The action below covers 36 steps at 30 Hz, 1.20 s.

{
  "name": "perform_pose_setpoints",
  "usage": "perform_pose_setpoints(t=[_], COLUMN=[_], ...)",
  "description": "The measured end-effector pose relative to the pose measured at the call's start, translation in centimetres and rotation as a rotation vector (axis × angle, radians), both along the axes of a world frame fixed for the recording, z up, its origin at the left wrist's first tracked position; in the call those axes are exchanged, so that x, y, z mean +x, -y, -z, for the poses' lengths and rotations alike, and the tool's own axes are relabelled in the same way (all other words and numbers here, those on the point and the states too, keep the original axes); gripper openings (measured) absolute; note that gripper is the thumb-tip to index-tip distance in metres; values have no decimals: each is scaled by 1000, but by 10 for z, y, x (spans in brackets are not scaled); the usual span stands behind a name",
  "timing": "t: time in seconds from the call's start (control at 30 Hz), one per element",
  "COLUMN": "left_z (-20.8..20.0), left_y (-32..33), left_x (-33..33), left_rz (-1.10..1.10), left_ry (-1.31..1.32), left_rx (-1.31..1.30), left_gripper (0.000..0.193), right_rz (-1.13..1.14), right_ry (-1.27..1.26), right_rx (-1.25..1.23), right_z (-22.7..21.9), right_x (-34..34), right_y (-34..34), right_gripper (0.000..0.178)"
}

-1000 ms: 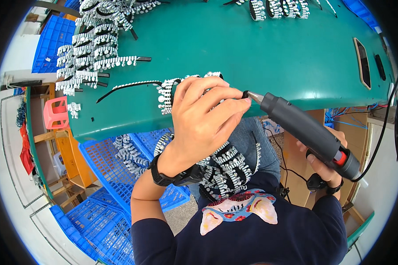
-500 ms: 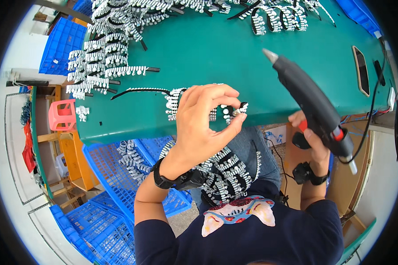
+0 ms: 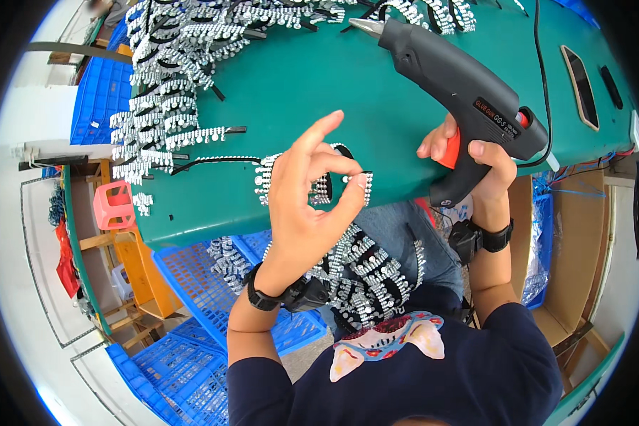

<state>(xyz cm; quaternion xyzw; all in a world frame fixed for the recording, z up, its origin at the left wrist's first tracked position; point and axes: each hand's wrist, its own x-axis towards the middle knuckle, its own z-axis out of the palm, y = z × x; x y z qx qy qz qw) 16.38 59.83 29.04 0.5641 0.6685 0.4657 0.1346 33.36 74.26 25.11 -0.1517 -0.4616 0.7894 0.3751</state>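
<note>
A green table (image 3: 284, 92) stretches across a cluttered workroom, with blue crates (image 3: 192, 273) below its near left side and an open carton (image 3: 582, 248) at right. On the table's far left spreads a pile (image 3: 167, 92) of black bands edged with silvery beads and stones. A black glue gun (image 3: 461, 85), its trigger (image 3: 450, 149) red and its cord (image 3: 544, 78) running up from the rear, is raised above the table at right, its nozzle (image 3: 367, 27) aimed up and to the left. More beaded bands form a bundle (image 3: 376, 273) on the worker's jeans (image 3: 405, 220). The strip (image 3: 263, 181) in hand is at the table's near edge, well apart from the nozzle; its thin tail reaches left and its band passes behind the left hand (image 3: 305, 177). That hand is partly open, thumb and a bent finger pinching the strip's end, index finger extended upward. The right hand (image 3: 495, 167) is wrapped around the gun's handle (image 3: 461, 177), fingers at the trigger. A phone (image 3: 581, 86) lies at far right, a slim black object (image 3: 611, 87) just beside it. Near the table's left corner sits a small beaded scrap (image 3: 143, 204).
</note>
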Motion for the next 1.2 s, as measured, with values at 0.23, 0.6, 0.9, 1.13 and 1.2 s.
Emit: perform_pose_setpoints(t=[0.23, 0.6, 0.9, 1.13, 1.2], left_z=[-4, -2, -3, -29, -20], left_y=[-1, -2, -3, 21, 26], left_x=[2, 6, -12, -50, -58], left_rz=[-47, -78, 22, 183, 195], left_ry=[47, 44, -28, -629, -439], left_rx=[-2, 28, 10, -406, -410], left_gripper=[61, 62, 78, 83, 75], right_rz=[-117, -51, -63, -29, -3], right_ry=[-98, 15, 13, -3, -1], right_rx=[31, 33, 34, 17, 4], right_z=[13, 8, 5, 7, 9], right_x=[5, 4, 0, 8, 6], right_y=[-3, 2, -2, 7, 9], right_gripper=[37, 39, 38, 41, 42])
